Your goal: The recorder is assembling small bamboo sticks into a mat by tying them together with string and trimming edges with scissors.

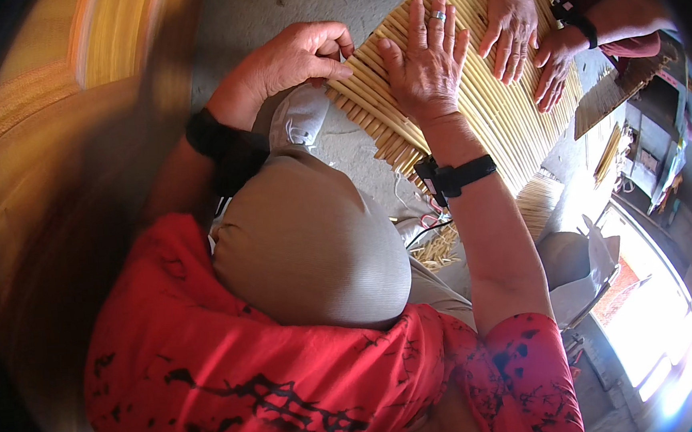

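Observation:
A mat of thin, pale yellow sticks laid side by side (482, 102), perhaps reed or bamboo, spreads before me at the top of the view. My left hand (299, 59) is at its left edge, fingers bent and thumb and fingertips closed on the rim. My right hand (430, 74), with a ring on one finger, lies flat on the sticks, fingers stretched out. Two hands of another person, one (512, 28) nearer my right hand and one (560, 60) farther right, rest on the same mat. Uneven stick ends (376, 129) jut out along its near edge.
Below the mat lie cut stick scraps (437, 250) and red-handled scissors (434, 219) on the concrete floor. My bent knee (307, 235) rises close under my hands. More bundled sticks (613, 153) and cluttered shelves (654, 146) stand right; large yellow-brown wooden surfaces (41, 101) fill the left.

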A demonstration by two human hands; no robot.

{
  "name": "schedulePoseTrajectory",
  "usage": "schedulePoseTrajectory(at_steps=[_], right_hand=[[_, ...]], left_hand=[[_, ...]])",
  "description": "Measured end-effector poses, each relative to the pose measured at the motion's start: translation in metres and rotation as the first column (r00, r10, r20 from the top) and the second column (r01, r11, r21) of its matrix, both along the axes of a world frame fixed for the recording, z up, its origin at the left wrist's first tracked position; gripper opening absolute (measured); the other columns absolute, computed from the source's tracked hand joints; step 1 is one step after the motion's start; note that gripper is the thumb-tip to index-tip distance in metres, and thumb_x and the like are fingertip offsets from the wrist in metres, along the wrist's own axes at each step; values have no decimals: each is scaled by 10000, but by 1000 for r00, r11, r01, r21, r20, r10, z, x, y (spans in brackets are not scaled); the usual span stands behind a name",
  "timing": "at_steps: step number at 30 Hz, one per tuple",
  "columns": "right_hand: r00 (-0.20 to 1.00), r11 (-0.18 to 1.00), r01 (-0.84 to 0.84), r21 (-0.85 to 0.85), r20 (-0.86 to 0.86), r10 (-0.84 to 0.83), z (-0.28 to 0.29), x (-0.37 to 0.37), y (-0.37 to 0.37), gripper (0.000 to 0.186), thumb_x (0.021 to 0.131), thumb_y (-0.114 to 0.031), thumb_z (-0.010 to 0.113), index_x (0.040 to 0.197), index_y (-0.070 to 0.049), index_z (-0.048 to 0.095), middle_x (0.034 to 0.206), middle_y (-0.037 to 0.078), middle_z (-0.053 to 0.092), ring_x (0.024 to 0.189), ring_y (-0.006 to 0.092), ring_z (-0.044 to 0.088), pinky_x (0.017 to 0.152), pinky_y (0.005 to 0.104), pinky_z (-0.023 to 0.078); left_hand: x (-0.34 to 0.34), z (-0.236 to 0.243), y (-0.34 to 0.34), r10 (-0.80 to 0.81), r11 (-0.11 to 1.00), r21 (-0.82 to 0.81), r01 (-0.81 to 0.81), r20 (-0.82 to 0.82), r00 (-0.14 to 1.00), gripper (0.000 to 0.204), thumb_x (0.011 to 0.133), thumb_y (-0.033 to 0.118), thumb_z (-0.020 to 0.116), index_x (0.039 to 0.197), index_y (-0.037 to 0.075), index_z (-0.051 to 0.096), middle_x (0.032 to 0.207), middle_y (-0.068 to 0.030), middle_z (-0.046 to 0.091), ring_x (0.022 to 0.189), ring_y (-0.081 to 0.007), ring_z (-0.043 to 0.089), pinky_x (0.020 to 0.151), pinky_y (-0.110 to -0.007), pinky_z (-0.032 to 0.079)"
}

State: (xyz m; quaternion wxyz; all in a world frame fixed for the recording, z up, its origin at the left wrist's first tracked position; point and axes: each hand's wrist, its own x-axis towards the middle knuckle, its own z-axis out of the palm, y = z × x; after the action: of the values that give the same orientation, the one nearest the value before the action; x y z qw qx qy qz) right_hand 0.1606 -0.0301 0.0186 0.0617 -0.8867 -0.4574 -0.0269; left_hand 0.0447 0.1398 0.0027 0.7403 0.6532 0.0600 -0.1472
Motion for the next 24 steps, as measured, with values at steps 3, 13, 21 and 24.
schedulePoseTrajectory(at_steps=[3, 13, 21, 24], right_hand=[[1000, 1000, 12, -3, -17, -13, 4, -1, 3, 670, 848, -480, 378, 1340, -47, 237, 1370, 247, 210, 1298, 375, 123, 1016, 544, 55], [997, 996, 67, -56, -23, -68, 12, 3, -1, 656, 841, -472, 352, 1348, -72, 234, 1401, 201, 163, 1311, 330, 122, 1040, 511, 53], [999, 992, 30, 126, 23, -34, 12, -5, 4, 656, 799, -386, 407, 1335, -44, 247, 1394, 193, 190, 1291, 343, 182, 1043, 475, 119], [962, 995, -4, 97, -270, 30, 24, 4, -2, 660, 805, -419, 404, 1328, -43, 259, 1390, 172, 214, 1294, 334, 175, 1047, 482, 97]], left_hand=[[1, 3, 0, 28, 1000, 9, -28, 10, 1000, 210, 828, 177, 555, 947, 27, 469, 659, 13, 504, 605, -55, 433, 535, -212, 368], [64, 43, -20, 145, 971, 84, -223, 532, 834, 353, 850, 66, 494, 1198, 46, 433, 1188, -103, 497, 1111, -184, 464, 942, -318, 370], [139, 52, -100, -467, 826, 558, -86, 761, 450, 384, 772, 91, 548, 1152, 79, 497, 1094, -130, 541, 1035, -277, 506, 908, -348, 375], [162, 66, -97, -590, 711, 703, 6, 593, 548, 258, 777, 99, 536, 1029, 49, 561, 988, -124, 588, 943, -273, 553, 821, -344, 434]])
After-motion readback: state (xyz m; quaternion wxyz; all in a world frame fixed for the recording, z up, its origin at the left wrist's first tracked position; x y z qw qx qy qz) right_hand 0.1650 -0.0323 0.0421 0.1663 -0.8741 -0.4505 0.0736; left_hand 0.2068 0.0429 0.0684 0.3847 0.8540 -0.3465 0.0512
